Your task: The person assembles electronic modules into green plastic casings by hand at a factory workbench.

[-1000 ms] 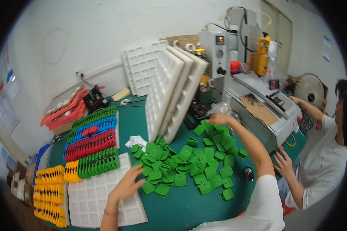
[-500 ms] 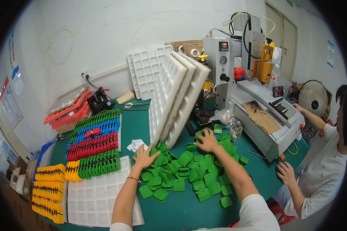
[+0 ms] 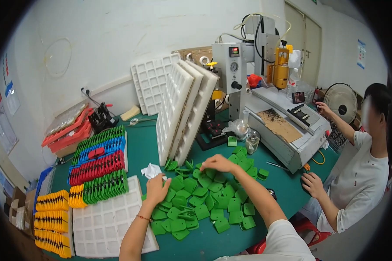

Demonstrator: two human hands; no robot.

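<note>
Hands (image 3: 157, 188) (image 3: 217, 163) rest on green pieces (image 3: 200, 201) — touching.

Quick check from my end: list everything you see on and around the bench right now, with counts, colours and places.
green plastic pieces: many, loose pile, table centre
flat tray: one, white, front left, part-filled
coloured pieces in rows: green, blue, red, yellow, left
upright trays: several, white, leaning behind the pile
machine: one, grey, back right
fan: one, far right
co-worker: one, seated right
left hand: on the pile's left edge
right hand: on the pile's far side
</note>
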